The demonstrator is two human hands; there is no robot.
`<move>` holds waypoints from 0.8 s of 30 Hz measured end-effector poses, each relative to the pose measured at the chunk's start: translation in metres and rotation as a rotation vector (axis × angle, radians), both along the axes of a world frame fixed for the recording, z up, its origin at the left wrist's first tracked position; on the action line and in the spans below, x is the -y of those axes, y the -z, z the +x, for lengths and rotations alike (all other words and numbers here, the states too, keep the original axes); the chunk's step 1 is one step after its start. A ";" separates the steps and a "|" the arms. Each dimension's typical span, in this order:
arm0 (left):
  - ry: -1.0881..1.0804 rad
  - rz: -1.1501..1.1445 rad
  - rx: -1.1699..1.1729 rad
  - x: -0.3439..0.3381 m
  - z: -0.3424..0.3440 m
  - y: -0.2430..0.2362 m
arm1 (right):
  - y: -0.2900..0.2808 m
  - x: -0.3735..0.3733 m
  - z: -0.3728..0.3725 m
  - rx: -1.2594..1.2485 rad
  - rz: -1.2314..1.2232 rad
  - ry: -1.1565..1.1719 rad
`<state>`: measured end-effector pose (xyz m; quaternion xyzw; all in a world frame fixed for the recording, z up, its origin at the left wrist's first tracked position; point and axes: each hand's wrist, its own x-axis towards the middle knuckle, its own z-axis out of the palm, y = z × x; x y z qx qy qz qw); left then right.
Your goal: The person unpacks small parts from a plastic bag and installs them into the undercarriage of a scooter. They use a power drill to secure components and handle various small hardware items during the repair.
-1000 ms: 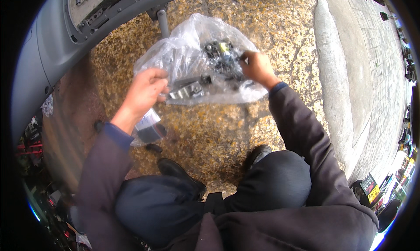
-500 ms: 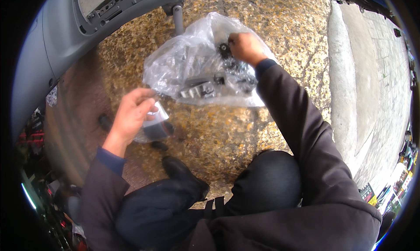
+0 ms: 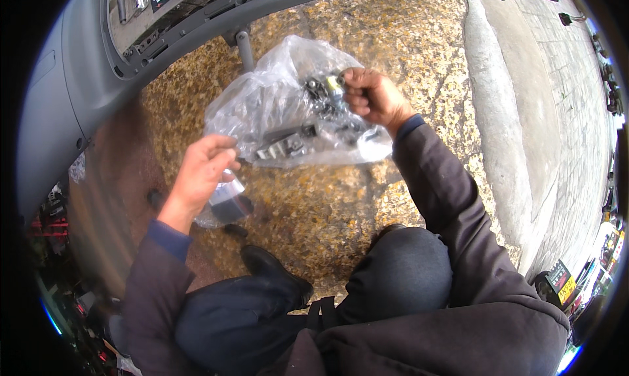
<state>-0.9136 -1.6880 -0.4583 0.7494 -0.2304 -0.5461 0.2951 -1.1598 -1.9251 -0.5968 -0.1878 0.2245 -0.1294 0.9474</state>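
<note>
speckled stone ground (image 3: 314,202), left fingers (image 3: 221,142) loosely parted, right fingers (image 3: 359,101) curled over clear plastic bag (image 3: 240,102), grip unclear

at the upper left curves a grey plastic panel (image 3: 59,114) with small round holes; a short grey strut (image 3: 245,50) juts out from under its edge. mottled yellow-brown stone ground (image 3: 314,202) spreads across the middle. to the right runs a rough pale concrete strip (image 3: 488,101), and farther out, grey brick paving (image 3: 567,101). a black-and-yellow printed plate (image 3: 561,283) shows near the lower right rim.
</note>
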 end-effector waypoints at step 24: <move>0.013 -0.011 0.051 -0.003 -0.005 -0.009 | 0.049 -0.096 -0.101 -0.969 -1.668 -0.478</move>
